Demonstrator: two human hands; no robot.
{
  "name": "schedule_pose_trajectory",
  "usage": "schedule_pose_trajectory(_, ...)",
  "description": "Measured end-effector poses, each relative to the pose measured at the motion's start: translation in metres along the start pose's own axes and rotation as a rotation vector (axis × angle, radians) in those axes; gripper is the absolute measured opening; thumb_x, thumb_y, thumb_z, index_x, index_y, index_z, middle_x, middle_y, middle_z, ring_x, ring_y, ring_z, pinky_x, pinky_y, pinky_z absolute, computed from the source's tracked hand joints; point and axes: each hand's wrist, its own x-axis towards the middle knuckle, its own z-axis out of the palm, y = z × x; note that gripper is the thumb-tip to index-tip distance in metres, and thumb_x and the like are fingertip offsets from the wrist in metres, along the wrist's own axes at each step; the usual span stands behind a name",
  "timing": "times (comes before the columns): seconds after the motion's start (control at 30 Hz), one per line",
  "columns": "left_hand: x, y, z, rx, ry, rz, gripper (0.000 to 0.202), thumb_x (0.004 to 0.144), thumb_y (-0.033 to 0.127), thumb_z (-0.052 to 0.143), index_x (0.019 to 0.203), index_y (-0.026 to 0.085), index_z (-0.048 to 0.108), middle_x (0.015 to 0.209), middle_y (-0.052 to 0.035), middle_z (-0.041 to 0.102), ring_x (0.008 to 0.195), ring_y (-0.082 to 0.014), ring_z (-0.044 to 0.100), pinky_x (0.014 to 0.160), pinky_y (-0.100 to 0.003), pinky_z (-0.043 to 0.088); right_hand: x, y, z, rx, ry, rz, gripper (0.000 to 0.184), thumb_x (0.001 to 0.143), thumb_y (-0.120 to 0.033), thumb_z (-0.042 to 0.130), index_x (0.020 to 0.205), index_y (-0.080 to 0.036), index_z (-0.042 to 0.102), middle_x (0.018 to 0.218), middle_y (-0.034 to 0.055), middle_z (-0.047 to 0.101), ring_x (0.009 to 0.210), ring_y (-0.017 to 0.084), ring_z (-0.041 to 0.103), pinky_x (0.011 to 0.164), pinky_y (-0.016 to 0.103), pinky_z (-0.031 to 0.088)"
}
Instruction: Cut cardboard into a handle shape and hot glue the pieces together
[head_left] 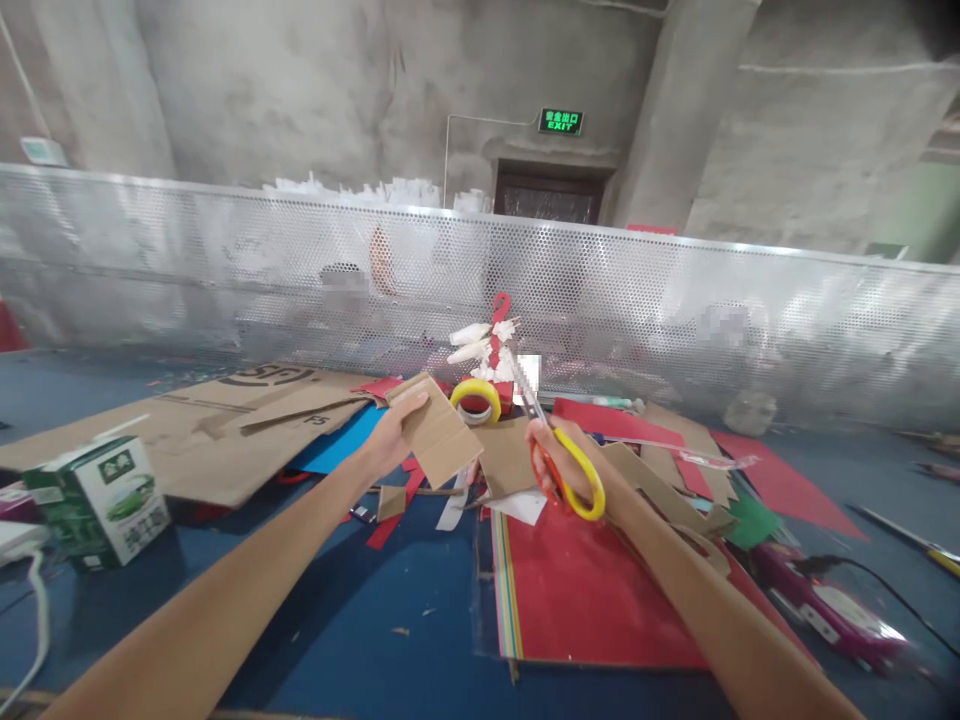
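Note:
My left hand [397, 430] grips a small rectangular piece of cardboard [442, 440] by its left side, thumb on top. In my right hand [566, 450] is a pair of scissors [588, 495] with one yellow and one orange-red handle. Its blades point up and away from me, apart from the cardboard. Behind and between the hands sits a roll of yellow tape [475, 387]. Another cardboard piece [514, 458] lies below the hands. Further back stands a red item with white flower-like shapes [495, 350].
Red sheets [600, 600] are stacked at front right. Flattened cardboard [210, 440] covers the left, behind a green-and-white carton [101, 505]. A purple power strip [832, 605] and other scissors [904, 535] lie right. A perforated metal panel [300, 260] borders the table's back.

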Motion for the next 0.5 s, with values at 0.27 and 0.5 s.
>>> schedule_pose_trajectory(0.27, 0.003, -0.038, 0.017, 0.166, -0.113, -0.264, 0.046, 0.075, 0.041, 0.084, 0.112, 0.018, 0.069, 0.114, -0.0098, 0.077, 0.101, -0.0264, 0.072, 0.088, -0.034, 0.054, 0.005, 0.034, -0.095, -0.502, 0.233, 0.160, 0.026, 0.095, -0.041, 0.063, 0.101, -0.016, 0.065, 0.093, 0.0138, 0.072, 0.086, 0.029, 0.068, 0.073, 0.037, 0.048)
schedule_pose_trajectory(0.5, 0.008, -0.047, 0.028, 0.192, -0.079, -0.236, 0.045, 0.073, 0.042, 0.084, 0.108, 0.020, 0.067, 0.102, -0.0074, 0.078, 0.096, -0.0266, 0.073, 0.085, -0.034, 0.056, 0.003, 0.062, -0.130, -1.009, 0.181, 0.298, 0.029, 0.090, -0.036, 0.061, 0.112, -0.017, 0.061, 0.105, 0.0190, 0.073, 0.097, 0.033, 0.071, 0.071, 0.034, 0.043)
